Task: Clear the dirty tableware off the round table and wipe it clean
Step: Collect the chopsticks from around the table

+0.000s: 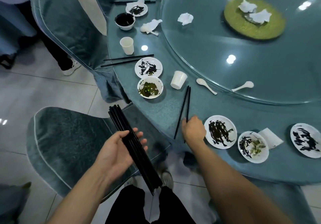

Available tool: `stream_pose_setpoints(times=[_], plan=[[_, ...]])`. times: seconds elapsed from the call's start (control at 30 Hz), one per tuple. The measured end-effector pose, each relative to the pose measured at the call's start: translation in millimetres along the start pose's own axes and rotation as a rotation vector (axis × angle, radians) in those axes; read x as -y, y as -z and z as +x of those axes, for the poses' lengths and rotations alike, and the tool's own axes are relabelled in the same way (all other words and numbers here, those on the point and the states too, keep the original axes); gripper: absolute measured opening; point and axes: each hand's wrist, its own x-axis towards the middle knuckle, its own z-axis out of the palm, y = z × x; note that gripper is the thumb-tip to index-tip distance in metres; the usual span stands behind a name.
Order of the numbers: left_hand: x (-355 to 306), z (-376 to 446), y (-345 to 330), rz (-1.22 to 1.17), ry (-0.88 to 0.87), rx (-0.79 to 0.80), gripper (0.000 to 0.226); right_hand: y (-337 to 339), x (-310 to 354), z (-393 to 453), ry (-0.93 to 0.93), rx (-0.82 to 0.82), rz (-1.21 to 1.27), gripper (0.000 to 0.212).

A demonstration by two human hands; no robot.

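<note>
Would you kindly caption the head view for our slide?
Left hand holds a chopstick bundle; right hand grips another pair.

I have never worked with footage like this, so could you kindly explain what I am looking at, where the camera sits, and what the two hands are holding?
There is no machine here: a person wears one wide-angle camera on the head, looking forward and down at their own arms. The left hand grips a bundle of long black chopsticks above a teal-covered chair. The right hand pinches another pair of black chopsticks lying on the round teal table. On the table lie small white plates smeared with dark sauce, a white bowl with green leftovers, white paper cups, white plastic spoons and crumpled white napkins. A glass turntable carries a round green mat.
</note>
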Motion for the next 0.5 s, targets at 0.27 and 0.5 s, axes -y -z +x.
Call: stream_pose_setpoints(times=[0.27,0.5], plan=[[4,-3,3,-0.008,-0.010,0.002,0.026,-3,18,-1,-0.075,0.071,0.060,0.040],[17,-11,0,-0.031,-0.027,0.005,0.027,1,-4,-13,-0.042,0.071,0.019,0.029]])
